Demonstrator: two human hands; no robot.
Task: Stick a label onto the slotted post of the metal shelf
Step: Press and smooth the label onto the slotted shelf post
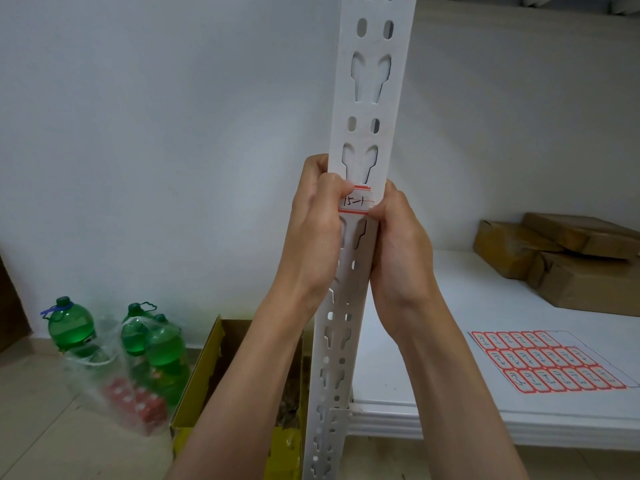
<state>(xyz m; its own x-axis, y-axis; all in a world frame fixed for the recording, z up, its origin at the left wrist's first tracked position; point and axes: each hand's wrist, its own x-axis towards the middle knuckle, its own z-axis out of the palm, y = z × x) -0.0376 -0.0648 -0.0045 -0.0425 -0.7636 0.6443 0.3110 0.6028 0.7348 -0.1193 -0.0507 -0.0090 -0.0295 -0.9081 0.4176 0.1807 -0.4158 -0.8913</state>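
Observation:
A white slotted post (pixel 372 98) of the metal shelf runs upright through the middle of the view. A small white label (pixel 356 201) with red borders and handwritten marks lies across the post's front at mid height. My left hand (pixel 315 237) wraps the post's left edge, its thumb pressing on the label's left end. My right hand (pixel 398 244) curls round the post's right edge, its thumb at the label's right end. Both hands cover the post's sides below the label.
A sheet of red-bordered labels (pixel 550 362) lies on the white shelf board (pixel 450 306). Brown wrapped parcels (pixel 561 258) sit at the back right. Green bottles (pixel 72 327) in plastic wrap and an open yellow cardboard box (pixel 207 375) stand on the floor at left.

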